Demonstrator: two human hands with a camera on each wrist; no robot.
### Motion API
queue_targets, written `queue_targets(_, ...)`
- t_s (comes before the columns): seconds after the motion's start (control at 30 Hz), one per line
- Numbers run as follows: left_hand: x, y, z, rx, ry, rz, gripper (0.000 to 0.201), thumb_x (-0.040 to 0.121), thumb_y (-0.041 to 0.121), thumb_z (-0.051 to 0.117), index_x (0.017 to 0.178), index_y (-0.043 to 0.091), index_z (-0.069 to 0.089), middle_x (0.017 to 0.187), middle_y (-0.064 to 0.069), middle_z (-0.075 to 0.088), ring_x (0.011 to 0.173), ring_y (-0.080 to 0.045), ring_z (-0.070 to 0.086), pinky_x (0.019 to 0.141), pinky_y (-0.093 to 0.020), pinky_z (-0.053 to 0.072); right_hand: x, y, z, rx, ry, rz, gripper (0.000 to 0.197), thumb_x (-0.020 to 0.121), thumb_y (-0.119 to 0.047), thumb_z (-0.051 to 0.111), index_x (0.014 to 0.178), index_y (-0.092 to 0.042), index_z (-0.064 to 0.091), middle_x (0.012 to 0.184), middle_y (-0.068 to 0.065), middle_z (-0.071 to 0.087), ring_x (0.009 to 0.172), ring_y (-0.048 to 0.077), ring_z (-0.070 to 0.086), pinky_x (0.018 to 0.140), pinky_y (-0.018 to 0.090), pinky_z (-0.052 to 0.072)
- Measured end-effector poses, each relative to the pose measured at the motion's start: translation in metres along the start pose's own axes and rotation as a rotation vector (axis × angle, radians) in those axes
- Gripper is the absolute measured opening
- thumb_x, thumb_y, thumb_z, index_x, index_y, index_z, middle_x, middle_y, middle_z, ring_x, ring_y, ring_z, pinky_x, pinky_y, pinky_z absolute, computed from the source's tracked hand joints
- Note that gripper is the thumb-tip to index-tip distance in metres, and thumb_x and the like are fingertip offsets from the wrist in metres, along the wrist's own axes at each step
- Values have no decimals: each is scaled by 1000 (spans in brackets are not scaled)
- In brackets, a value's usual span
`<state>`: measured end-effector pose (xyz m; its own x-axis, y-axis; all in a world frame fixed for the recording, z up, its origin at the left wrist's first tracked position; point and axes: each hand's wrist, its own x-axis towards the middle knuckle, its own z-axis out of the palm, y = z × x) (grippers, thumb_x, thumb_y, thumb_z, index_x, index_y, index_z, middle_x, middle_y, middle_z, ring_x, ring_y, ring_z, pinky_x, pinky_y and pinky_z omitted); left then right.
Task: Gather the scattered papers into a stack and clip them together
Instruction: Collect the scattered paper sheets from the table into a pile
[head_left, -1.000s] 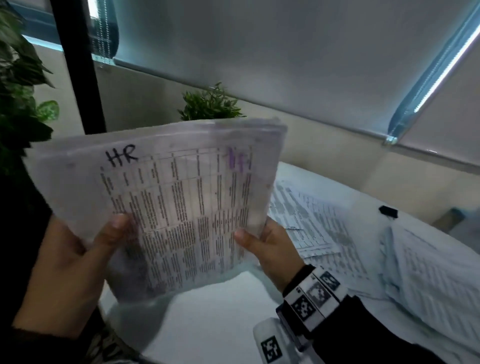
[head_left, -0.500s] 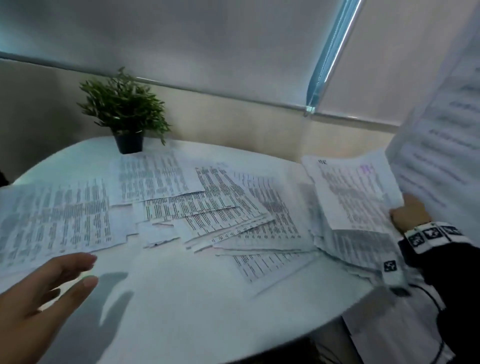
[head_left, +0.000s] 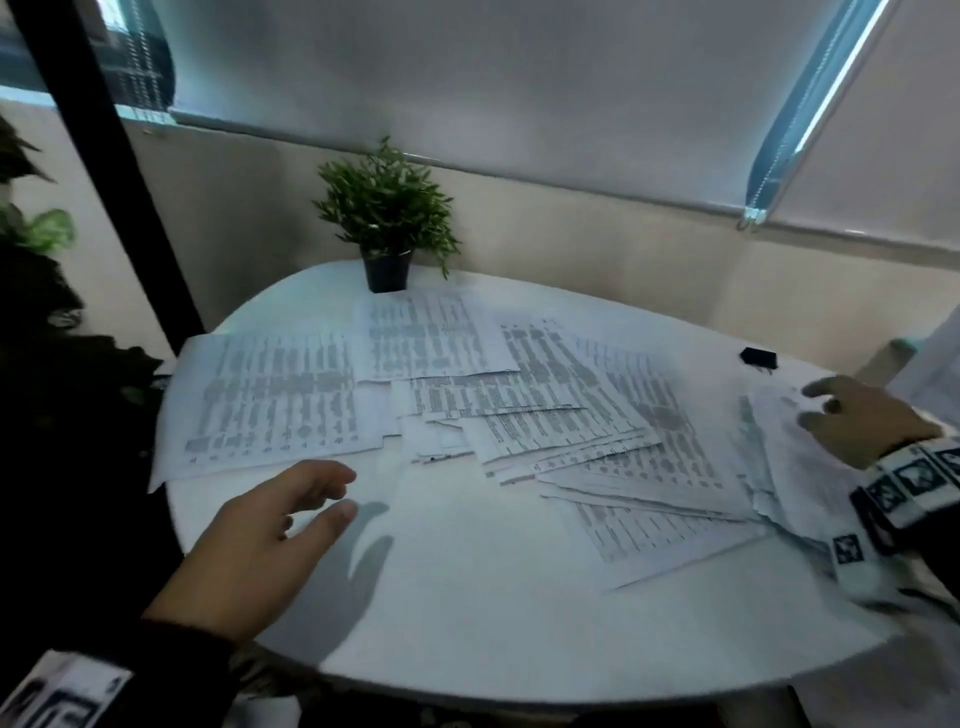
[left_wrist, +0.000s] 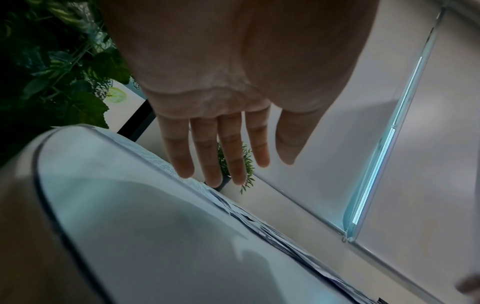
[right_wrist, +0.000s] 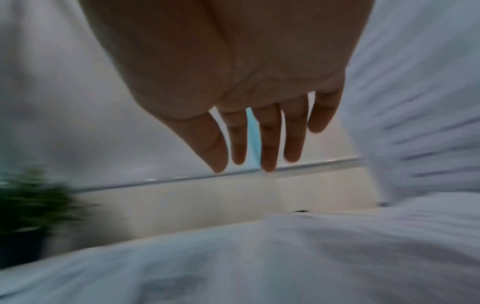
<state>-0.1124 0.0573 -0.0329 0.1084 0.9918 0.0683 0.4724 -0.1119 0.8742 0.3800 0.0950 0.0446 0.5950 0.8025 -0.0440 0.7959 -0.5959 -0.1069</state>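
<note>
Several printed papers (head_left: 524, 410) lie scattered and overlapping across the round white table (head_left: 467, 597). One large sheet (head_left: 270, 400) lies at the left. A pile of sheets (head_left: 789, 467) sits at the right edge under my right hand (head_left: 852, 415), whose fingers are spread over it. My left hand (head_left: 291, 514) hovers over bare table near the front left, fingers straight (left_wrist: 215, 160) and holding nothing. A small black binder clip (head_left: 759, 358) rests at the far right of the table. In the right wrist view my fingers (right_wrist: 267, 142) hang straight above blurred paper (right_wrist: 259, 257).
A small potted plant (head_left: 387, 228) stands at the table's far edge. A black post (head_left: 104, 156) and leafy plants (head_left: 31, 234) are at the left. Window blinds (head_left: 519, 78) hang behind. More white paper (right_wrist: 420, 102) rises at the far right.
Both hands held a stack of papers upright a second ago. The right hand then laid it at the table's right edge and now spreads over it; the left hand moved forward, open.
</note>
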Motion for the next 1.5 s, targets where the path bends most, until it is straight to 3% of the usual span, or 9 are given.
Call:
queue_targets(0.1,0,-6,-4,36,46,-71,15,87,26,67,92,39,65,93,17,70,101,0,62,91,-28,48,-35,-107,-2,62,-133,-359,32,93,-30,53,124,-21,51,119,8,60,97,26,55,82,31,41)
queue_targets(0.23,2,-6,-13,41,80,-120,12,87,28,66,94,38,63,97,15,67,101,-2,61,91,-29,48,-67,-225,31,-84,-253,-699,37,91,-36,53,126,-25,49,124,5,57,109,23,54,90,31,42)
queue_targets(0.53,7,-11,-29,0,74,-245,19,78,51,60,95,42,58,105,12,63,100,-9,60,94,-33,49,-116,-374,92,-209,-342,-951,73,77,-33,67,141,-29,32,140,6,38,120,27,49,96,39,44)
queue_targets(0.73,11,-17,-42,33,121,-376,32,86,46,62,114,32,59,118,4,59,108,-13,57,95,-32,47,-148,-399,118,-287,-443,-1167,87,67,-36,70,142,-36,26,135,-3,50,116,22,54,95,40,48)
queue_targets(0.93,13,-21,-46,-69,182,-415,42,81,51,64,117,31,56,120,2,56,105,-17,60,97,-36,47,-160,-394,121,-398,-304,-1216,57,67,-27,69,116,-28,40,95,2,59,77,24,61,69,41,55)
queue_targets(1.17,19,-23,-54,-158,451,-348,32,82,31,71,109,30,53,118,-7,53,92,-21,60,89,-35,47,-182,-367,121,-291,-204,-1319,29,79,-41,56,93,-20,41,88,1,59,74,24,58,68,36,53)
queue_targets(1.33,21,-28,-63,-177,588,-442,57,69,54,70,116,25,57,121,-6,55,107,-27,57,97,-43,48,-189,-359,111,-179,-225,-1340,9,91,-27,44,93,-19,43,93,2,54,78,25,55,68,35,46)
queue_targets(1.4,22,-29,-69,-487,689,-494,44,77,58,62,103,23,64,103,-2,63,92,-23,61,86,-38,51,-191,-354,98,27,-270,-1380,7,90,-24,41,91,-19,37,91,-1,46,73,23,48,67,35,41)
queue_targets(1.5,17,-28,-76,-1099,571,-548,34,88,52,53,78,22,66,76,-8,61,65,-22,59,61,-37,56,-200,-343,82,39,-268,-1609,16,88,-25,39,99,-13,42,110,3,48,80,23,50,67,34,43)
